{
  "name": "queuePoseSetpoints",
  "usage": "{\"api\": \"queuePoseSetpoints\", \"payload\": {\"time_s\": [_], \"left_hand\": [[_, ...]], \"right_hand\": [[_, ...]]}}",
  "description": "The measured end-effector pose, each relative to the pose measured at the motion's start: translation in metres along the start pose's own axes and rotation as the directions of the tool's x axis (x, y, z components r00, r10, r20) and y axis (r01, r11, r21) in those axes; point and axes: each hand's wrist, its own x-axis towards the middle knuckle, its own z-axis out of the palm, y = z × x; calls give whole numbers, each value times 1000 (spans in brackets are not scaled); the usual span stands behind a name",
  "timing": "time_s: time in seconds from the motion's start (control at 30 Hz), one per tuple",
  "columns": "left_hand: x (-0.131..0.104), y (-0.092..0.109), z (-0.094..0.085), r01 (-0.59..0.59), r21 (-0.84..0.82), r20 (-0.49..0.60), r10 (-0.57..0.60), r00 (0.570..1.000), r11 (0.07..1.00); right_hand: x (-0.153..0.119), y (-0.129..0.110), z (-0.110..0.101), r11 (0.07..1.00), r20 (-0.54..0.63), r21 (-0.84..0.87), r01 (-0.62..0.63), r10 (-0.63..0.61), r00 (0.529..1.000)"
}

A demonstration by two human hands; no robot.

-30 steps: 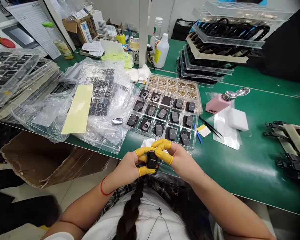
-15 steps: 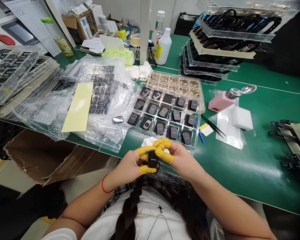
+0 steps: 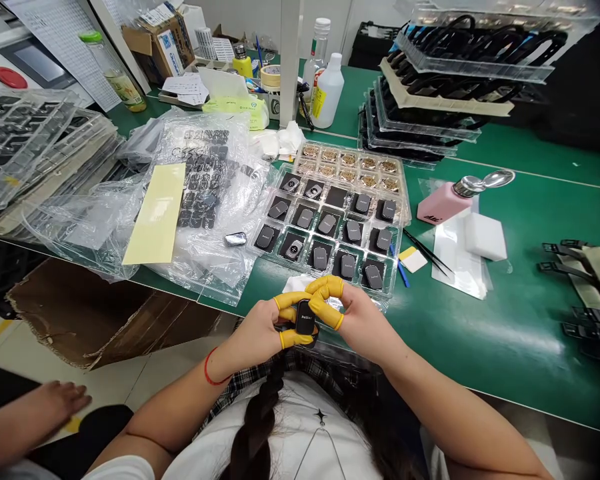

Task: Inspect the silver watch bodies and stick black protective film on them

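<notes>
A black smartwatch case (image 3: 306, 317) with "hello!" on its face is held upright near the bench's front edge. My left hand (image 3: 265, 327), with yellow finger cots, grips its sides between thumb and fingers. Yellow cots also cover fingertips of my right hand (image 3: 347, 310), which are pinched together at the case's upper right edge. Whatever thin part lies between those fingertips is hidden. Just beyond my hands, a clear tray (image 3: 325, 233) carries several similar watch cases, most with "hello!" faces up and a few with their backs up. A white tissue (image 3: 295, 284) lies partly behind my fingers.
Left of the tray are a loose watch case (image 3: 235, 239), a yellow strip (image 3: 155, 213) and plastic bags. Black tweezers (image 3: 427, 252), a pink pump bottle (image 3: 445, 203) and a white block (image 3: 485, 237) stand right. Another person's hand (image 3: 55, 403) appears at lower left.
Another person's hand and forearm have come into view at lower left. My hands keep their hold on the watch case, with only a slight shift of the right fingers.
</notes>
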Motion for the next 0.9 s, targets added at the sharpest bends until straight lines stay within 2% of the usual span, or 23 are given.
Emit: {"api": "queuePoseSetpoints", "payload": {"time_s": [0.1, 0.17, 0.23, 0.33, 0.4, 0.5, 0.6, 0.67, 0.73, 0.83, 0.9], "left_hand": [[1, -1, 0, 1, -48, -1, -1, 1000, 999], [2, -1, 0, 5, -66, 2, -5, 1000, 998], [2, 1, -1, 6, -51, 12, -5, 1000, 999], [4, 4, 0, -5, -42, 58, 8, 998, 999], [6, 5, 0, -17, -54, 68, 20, 997, 998], [10, 3, -1, -43, -62, 8, 44, 999, 997], [14, -2, -7, -71, -59, -84, 66, 994, 996], [17, -7, -12, -91, -44, -117, 85, 989, 995], [19, -12, -17, -102, -39, -119, 97, 988, 994], [19, -19, -22, -99, -49, -98, 94, 991, 994], [18, -21, -23, -107, -66, -88, 101, 991, 992]], "right_hand": [[-4, 1, 1, 938, -106, -310, 154, -195, 975], [-6, 2, 2, 875, -122, -443, 193, -273, 954], [-5, 2, 4, 879, -56, -436, 194, -242, 969], [3, 2, 7, 946, 75, -296, 133, -116, 990], [9, 2, 7, 970, 101, -225, 89, -68, 993], [24, 0, 3, 972, 89, -224, 75, -57, 994], [57, -1, -18, 921, -92, -385, 65, -108, 990], [90, 0, -43, 850, -299, -527, -11, -173, 938], [125, 4, -69, 805, -419, -585, -97, -198, 886], [165, 14, -94, 726, -463, -663, -184, -205, 862], [178, 21, -96, 668, -437, -721, -186, -230, 870]]}}
